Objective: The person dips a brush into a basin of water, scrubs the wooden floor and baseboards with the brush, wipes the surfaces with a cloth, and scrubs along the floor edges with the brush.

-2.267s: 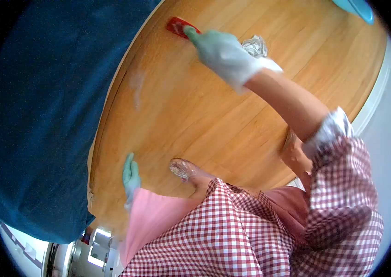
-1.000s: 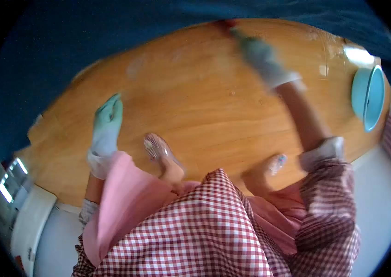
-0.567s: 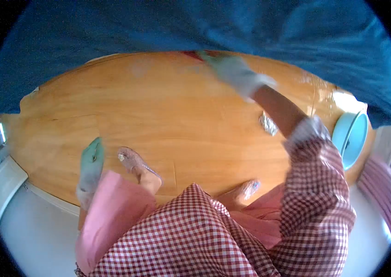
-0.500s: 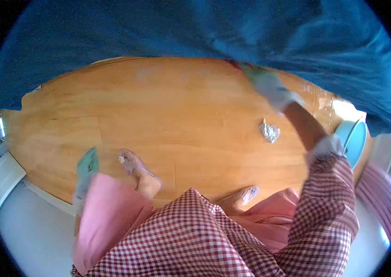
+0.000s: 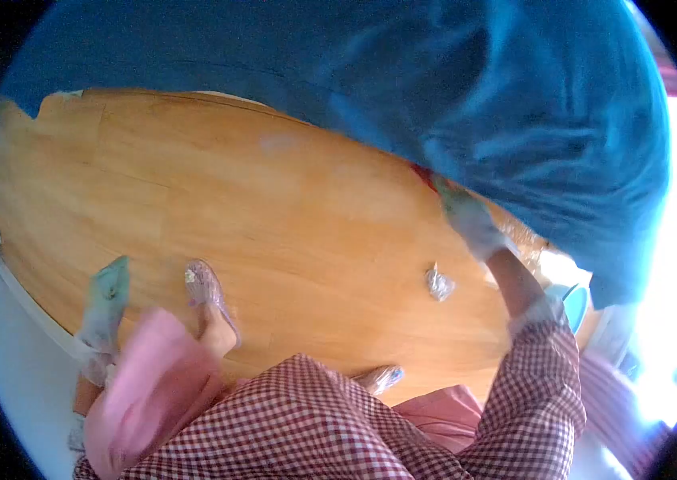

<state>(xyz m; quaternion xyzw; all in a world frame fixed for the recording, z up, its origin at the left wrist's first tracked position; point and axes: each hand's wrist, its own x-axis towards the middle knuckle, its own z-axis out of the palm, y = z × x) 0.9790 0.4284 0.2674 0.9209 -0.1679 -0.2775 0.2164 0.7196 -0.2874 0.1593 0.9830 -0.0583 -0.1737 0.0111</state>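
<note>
My right hand [image 5: 468,214], in a white and green glove, reaches forward to the hem of a large blue cloth [image 5: 290,60]. It is closed on a red cloth [image 5: 423,175], of which only a small part shows beside the fingertips; the rest is hidden under the blue cloth. My left hand [image 5: 106,296], gloved the same way, hangs low at the left beside my pink trouser leg [image 5: 150,376]. Its fingers point forward, stretched out, with nothing seen in them. A crumpled silvery wad [image 5: 439,283] lies on the wooden floor [image 5: 274,240], apart from both hands.
A light blue basin [image 5: 575,307] stands at the right, partly behind my forearm. My feet in clear shoes [image 5: 209,284] are on the floor. A white skirting edge [image 5: 34,300] runs along the left. Bright light glares at the far right.
The view has turned, so the blue cloth's edge now slants down to the right. My right hand stays at the hem with the red cloth. More of my left glove and wrist shows.
</note>
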